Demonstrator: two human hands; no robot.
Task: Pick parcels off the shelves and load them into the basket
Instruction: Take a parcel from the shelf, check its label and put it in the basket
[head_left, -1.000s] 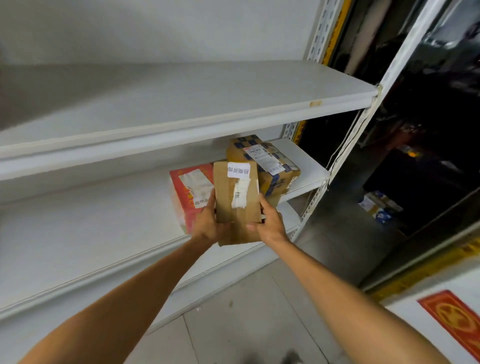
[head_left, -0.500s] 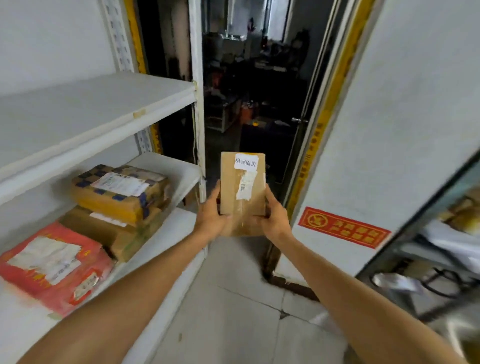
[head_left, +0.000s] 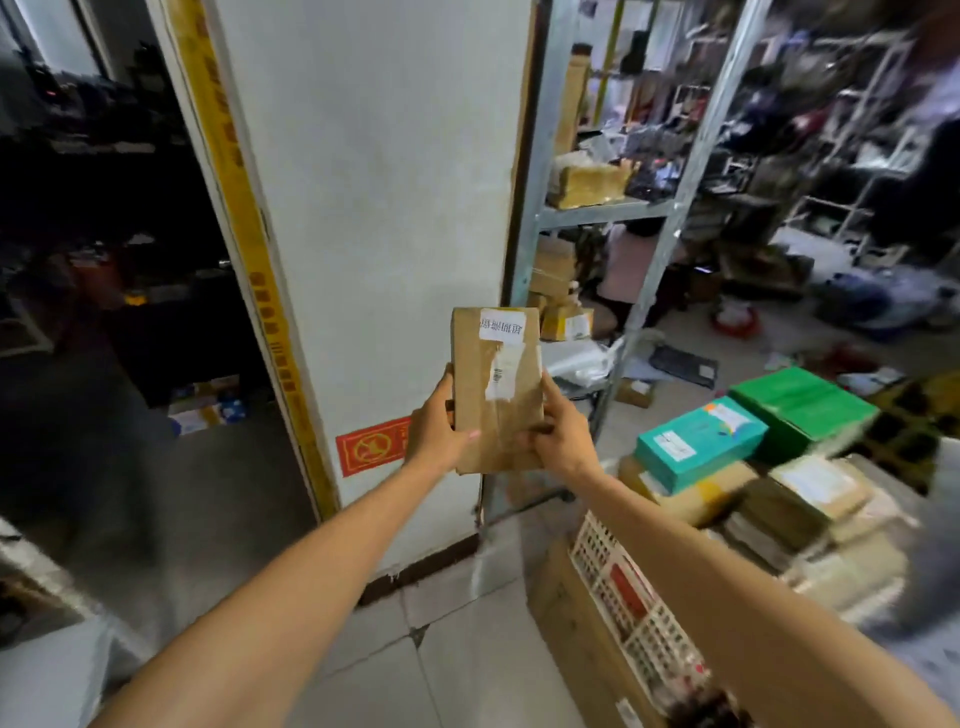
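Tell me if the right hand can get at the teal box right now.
Probably not yet: the right hand and left hand both grip the brown parcel. The teal box lies uncovered atop the pile.

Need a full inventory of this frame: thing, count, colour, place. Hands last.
brown parcel: 1, brown with white labels, held upright at frame centre
basket: 1, white lattice wall, lower right, piled with parcels
teal box: 1, teal, on top of the pile in the basket
green box: 1, green, behind the teal box
tan parcels: several, tan and brown, stacked in the basket; count unclear from blur
metal shelving: 1 unit, grey, right of the pillar, holding boxes
white pillar: 1, white, centre
red sign: 1, red, low on the pillar
yellow strip: 1, yellow, pillar's left edge
hands: left hand, right hand, both gripping the parcel's lower sides
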